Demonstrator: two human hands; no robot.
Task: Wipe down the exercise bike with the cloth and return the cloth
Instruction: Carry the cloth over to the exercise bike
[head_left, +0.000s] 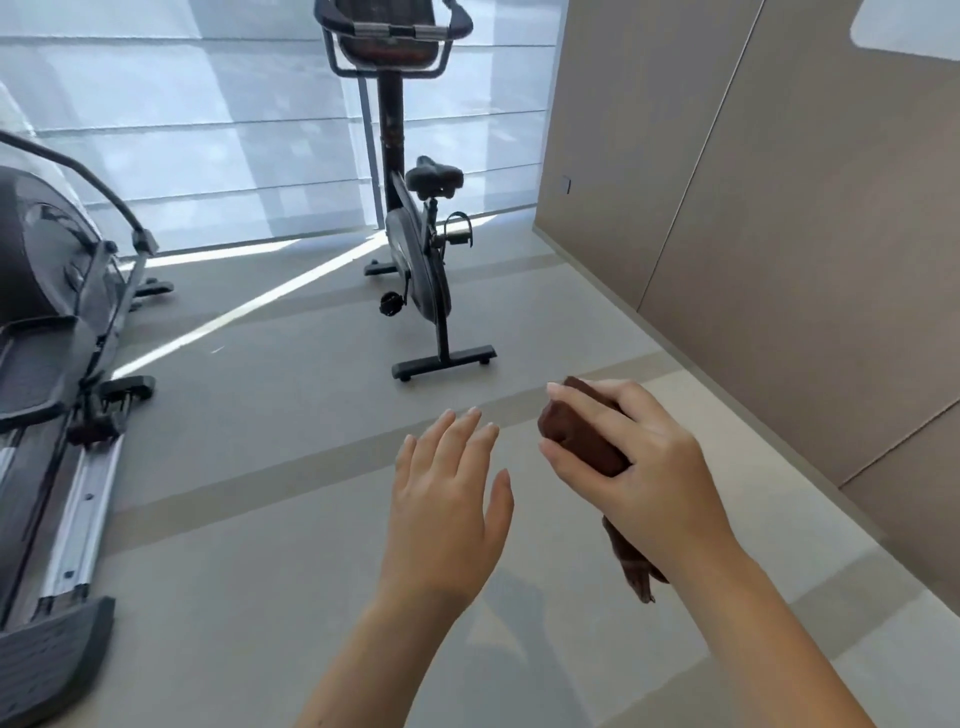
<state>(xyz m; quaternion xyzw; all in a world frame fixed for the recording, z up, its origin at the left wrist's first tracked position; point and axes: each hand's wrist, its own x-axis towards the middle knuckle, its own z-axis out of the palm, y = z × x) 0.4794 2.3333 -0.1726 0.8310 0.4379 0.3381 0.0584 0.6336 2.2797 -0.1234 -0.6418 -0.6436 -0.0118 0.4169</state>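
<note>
We record the right hand (631, 457) grasping a bunched brown cloth (582, 436), one tail hanging below the wrist; the left hand (447, 483) is released, fingers spread, holding nothing. The upright exercise bike (415, 208) stands well apart, ahead by the window blind (208, 130). Risks: the loose tail may snag a pedal (390, 303) or slip free mid-wipe. An elliptical trainer (52, 312), probably, sits at left.

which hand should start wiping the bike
Right. The right hand already grips the brown cloth, while the left hand is open and empty. The exercise bike stands ahead, not yet touched.
</note>
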